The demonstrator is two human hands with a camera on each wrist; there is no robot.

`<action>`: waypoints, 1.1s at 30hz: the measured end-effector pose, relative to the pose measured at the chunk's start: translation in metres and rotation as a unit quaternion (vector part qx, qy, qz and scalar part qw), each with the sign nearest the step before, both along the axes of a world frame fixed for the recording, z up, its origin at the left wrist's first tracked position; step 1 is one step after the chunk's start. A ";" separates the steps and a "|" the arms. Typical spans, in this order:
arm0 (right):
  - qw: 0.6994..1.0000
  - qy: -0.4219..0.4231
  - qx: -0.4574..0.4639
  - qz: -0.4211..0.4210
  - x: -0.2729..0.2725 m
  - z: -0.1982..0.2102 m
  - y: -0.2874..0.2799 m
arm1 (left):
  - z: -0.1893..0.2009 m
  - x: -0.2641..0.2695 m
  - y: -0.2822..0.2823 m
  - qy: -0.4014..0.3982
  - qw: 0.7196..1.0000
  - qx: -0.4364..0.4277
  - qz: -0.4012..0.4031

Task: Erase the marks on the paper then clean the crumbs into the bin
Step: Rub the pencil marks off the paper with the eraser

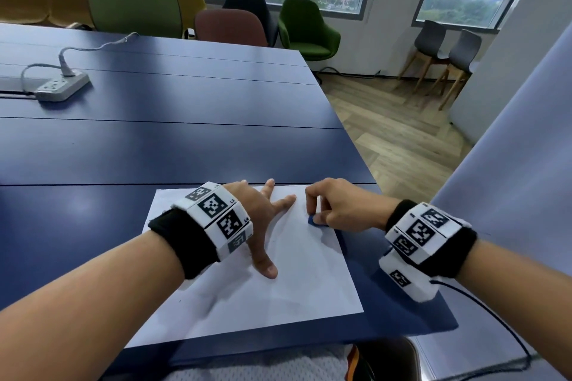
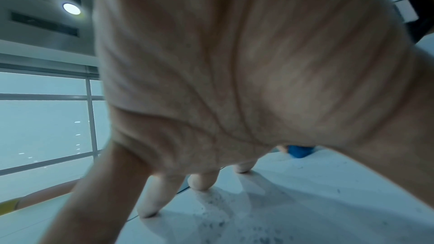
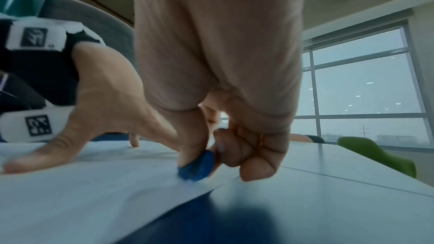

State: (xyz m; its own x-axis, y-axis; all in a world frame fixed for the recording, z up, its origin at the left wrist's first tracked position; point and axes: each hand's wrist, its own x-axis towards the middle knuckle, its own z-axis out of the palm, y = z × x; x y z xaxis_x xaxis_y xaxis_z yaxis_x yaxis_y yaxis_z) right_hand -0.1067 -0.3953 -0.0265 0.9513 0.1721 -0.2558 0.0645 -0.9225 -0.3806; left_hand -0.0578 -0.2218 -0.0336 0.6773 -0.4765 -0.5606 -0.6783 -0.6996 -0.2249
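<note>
A: Where is the paper (image 1: 278, 288)?
B: Flat on the worktop (image 1: 154, 145), at the near right corner. It is a white, smooth rectangular sheet, its near edge close to the worktop's near edge.

A: And the eraser (image 1: 312, 221)?
B: Small, blue and rounded, matte like rubber. Its lower end touches the paper near the sheet's right edge, toward the far right corner.

A: What holds it?
B: The right hand (image 1: 343, 207) pinches it between thumb and forefinger, the other fingers curled under. In the right wrist view the eraser (image 3: 197, 166) sits tilted under the thumb, pressed to the sheet.

A: The left hand (image 1: 260, 216)?
B: Spread flat on the paper, left of the eraser, fingers straight and splayed, tips and thumb pressing down. It grips nothing. The left wrist view shows its fingertips (image 2: 199, 183) planted on the sheet.

A: Any crumbs (image 2: 218, 211)?
B: Yes, fine dark specks scattered on the paper under and before the left hand, seen in the left wrist view.

A: What else?
B: The worktop is dark blue, glossy, made of long panels with thin seams. A white power strip (image 1: 62, 86) with a grey cable lies near its far left. Both wrists wear black bands with white blocks printed in black square patterns. Padded chairs (image 1: 306, 28), green, yellow and brown, stand beyond the far edge.
</note>
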 end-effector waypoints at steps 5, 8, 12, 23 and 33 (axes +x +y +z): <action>0.998 0.043 -0.016 0.031 -0.009 0.005 -0.002 | 0.001 -0.001 -0.003 0.001 1.000 0.005 0.001; 1.000 -0.015 0.004 -0.002 -0.013 0.000 -0.001 | 0.001 -0.001 -0.002 0.002 1.000 0.006 0.002; 0.993 0.086 -0.016 0.074 -0.024 0.006 0.000 | 0.003 -0.003 -0.002 -0.005 1.000 0.004 -0.002; 0.990 0.096 -0.001 0.098 -0.018 0.004 0.002 | 0.004 -0.004 -0.002 -0.009 1.000 0.006 -0.003; 0.990 0.086 0.000 0.111 -0.028 0.004 0.003 | 0.004 -0.004 -0.002 -0.006 1.000 0.006 0.001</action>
